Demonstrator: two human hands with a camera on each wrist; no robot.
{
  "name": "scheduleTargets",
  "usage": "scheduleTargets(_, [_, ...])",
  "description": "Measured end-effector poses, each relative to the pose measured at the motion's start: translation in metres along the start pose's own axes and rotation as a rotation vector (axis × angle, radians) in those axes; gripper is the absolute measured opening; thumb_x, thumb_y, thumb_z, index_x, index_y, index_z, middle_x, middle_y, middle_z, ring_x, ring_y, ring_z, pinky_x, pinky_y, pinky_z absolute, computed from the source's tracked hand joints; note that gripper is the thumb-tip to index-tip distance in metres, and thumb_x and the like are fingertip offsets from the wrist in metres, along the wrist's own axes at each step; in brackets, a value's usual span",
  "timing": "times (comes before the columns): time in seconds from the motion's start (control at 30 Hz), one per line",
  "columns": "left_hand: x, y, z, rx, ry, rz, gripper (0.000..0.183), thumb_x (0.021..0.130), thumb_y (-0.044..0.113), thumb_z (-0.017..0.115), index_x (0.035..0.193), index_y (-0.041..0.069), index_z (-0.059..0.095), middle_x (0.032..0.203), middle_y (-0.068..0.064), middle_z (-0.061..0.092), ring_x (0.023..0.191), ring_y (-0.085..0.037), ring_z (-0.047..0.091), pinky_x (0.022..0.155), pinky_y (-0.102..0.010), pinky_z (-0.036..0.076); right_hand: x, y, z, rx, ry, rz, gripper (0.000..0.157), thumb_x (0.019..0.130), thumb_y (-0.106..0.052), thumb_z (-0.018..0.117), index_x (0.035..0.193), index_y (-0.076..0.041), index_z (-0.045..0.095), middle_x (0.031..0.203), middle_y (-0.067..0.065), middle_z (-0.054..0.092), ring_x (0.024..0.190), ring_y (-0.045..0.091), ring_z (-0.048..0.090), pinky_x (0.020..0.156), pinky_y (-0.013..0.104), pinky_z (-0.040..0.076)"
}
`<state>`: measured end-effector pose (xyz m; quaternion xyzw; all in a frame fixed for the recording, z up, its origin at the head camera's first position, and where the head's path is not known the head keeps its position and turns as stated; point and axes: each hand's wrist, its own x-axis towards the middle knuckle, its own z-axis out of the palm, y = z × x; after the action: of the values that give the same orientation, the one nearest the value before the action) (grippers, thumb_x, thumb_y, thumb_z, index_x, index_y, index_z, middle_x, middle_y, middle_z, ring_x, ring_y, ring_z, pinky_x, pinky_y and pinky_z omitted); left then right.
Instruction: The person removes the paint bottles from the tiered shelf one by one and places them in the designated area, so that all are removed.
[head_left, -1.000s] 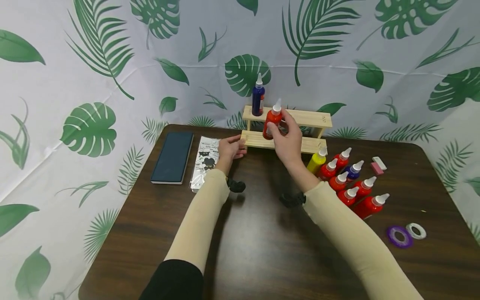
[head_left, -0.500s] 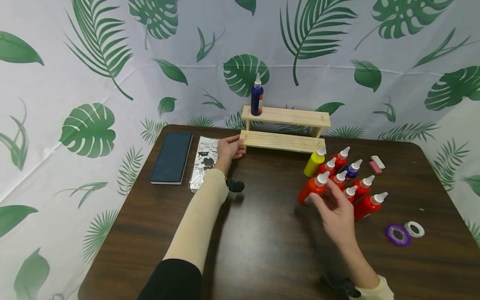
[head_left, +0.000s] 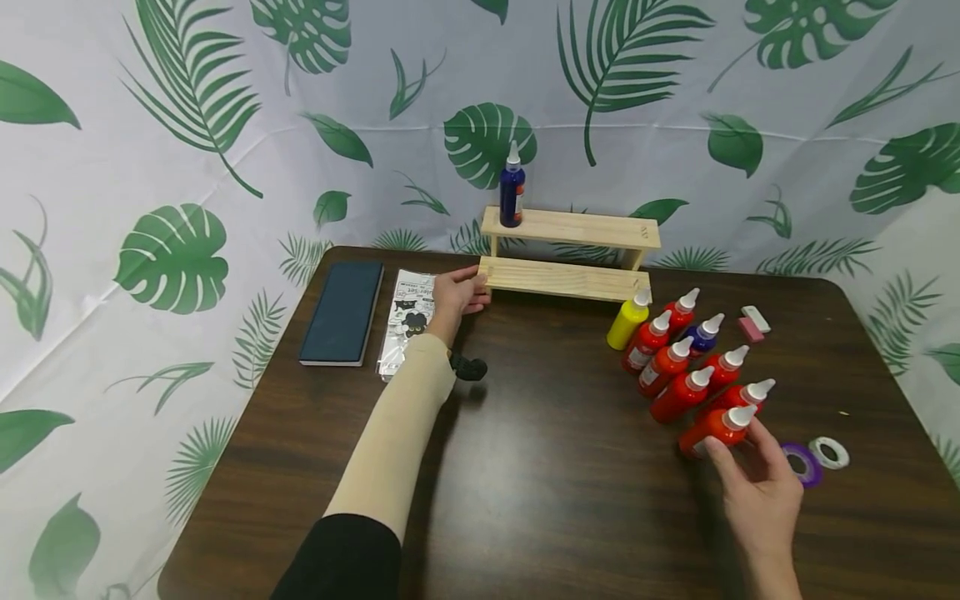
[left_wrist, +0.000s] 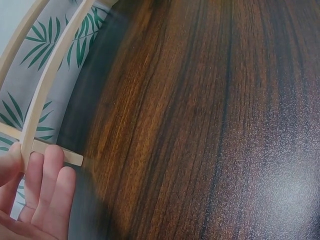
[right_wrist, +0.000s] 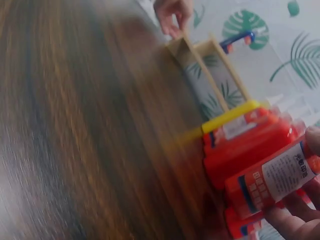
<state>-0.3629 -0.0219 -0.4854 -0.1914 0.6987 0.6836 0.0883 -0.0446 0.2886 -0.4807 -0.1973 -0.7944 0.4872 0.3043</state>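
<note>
At the near end of the bottle group, my right hand [head_left: 767, 500] grips a red squeeze bottle [head_left: 712, 432] with a white nozzle cap. The right wrist view shows its printed label [right_wrist: 285, 175], with my fingers around the upper part. I cannot tell whether its base touches the table. My left hand [head_left: 456, 298] pinches the left end of the two-tier wooden rack [head_left: 562, 279], thumb on one side and fingers on the other, as the left wrist view shows. A dark blue bottle [head_left: 512, 198] stands upright on the rack's upper tier, at the left.
Several red bottles [head_left: 678, 396], a yellow bottle [head_left: 627, 325] and another blue bottle [head_left: 702, 336] stand close together at right. Beyond them lie a pink-and-white eraser [head_left: 752, 325] and tape rolls [head_left: 829, 452]. A dark notebook [head_left: 341, 315] and a printed packet [head_left: 407, 321] lie left.
My right hand has carried the red bottle away from the front of the rack, rightward and nearer to me, to the bottle group's near end. My left hand has stayed on the rack.
</note>
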Motion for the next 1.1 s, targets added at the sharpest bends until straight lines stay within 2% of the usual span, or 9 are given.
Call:
scheduleTargets(0.23, [0.001,0.0,0.001,0.003,0.0,-0.001,0.03,0.086,0.016,0.073,0.117,0.017,0.07,0.088,-0.014,0.073,0.067,-0.022,0.072,0.048,-0.026,0.057,0.004,0.011,0.004,-0.009,0.048,0.014,0.054,0.078,0.003,0.075,0.129,-0.01,0.061,0.121,-0.001,0.064,0.098,-0.004,0.059,0.075,0.005,0.049])
scheduleTargets(0.47, [0.001,0.001,0.002,0.019,-0.002,-0.002,0.03,0.086,0.016,0.072,0.117,0.017,0.07,0.085,-0.012,0.073,0.067,-0.022,0.072,0.048,-0.027,0.057,0.003,0.012,0.012,-0.061,0.1,0.035,0.053,0.077,-0.005,0.079,0.127,-0.016,0.064,0.109,-0.015,0.06,0.097,-0.002,0.055,0.075,0.003,0.047])
scheduleTargets(0.63, [0.003,-0.001,0.002,0.007,0.003,0.001,0.031,0.086,0.017,0.073,0.116,0.018,0.07,0.086,-0.012,0.073,0.063,-0.02,0.071,0.048,-0.026,0.057,0.004,0.01,0.016,-0.053,0.126,0.05,0.053,0.076,-0.008,0.081,0.125,-0.017,0.065,0.101,-0.021,0.053,0.097,-0.001,0.054,0.07,0.002,0.047])
scheduleTargets(0.9, [0.002,0.0,0.0,0.022,-0.005,-0.002,0.031,0.086,0.019,0.073,0.117,0.019,0.07,0.085,-0.01,0.073,0.065,-0.019,0.071,0.051,-0.027,0.058,0.004,0.011,0.018,-0.02,0.133,0.072,0.054,0.075,-0.007,0.081,0.126,-0.014,0.064,0.101,-0.018,0.05,0.096,0.001,0.053,0.066,0.003,0.047])
scheduleTargets(1.1, [-0.001,0.001,0.0,0.033,-0.003,0.012,0.03,0.086,0.019,0.073,0.117,0.017,0.07,0.085,-0.01,0.073,0.068,-0.022,0.072,0.052,-0.027,0.058,0.003,0.007,0.015,-0.009,0.129,0.04,0.058,0.073,-0.003,0.082,0.127,-0.014,0.063,0.102,-0.017,0.05,0.097,0.003,0.054,0.067,0.004,0.048])
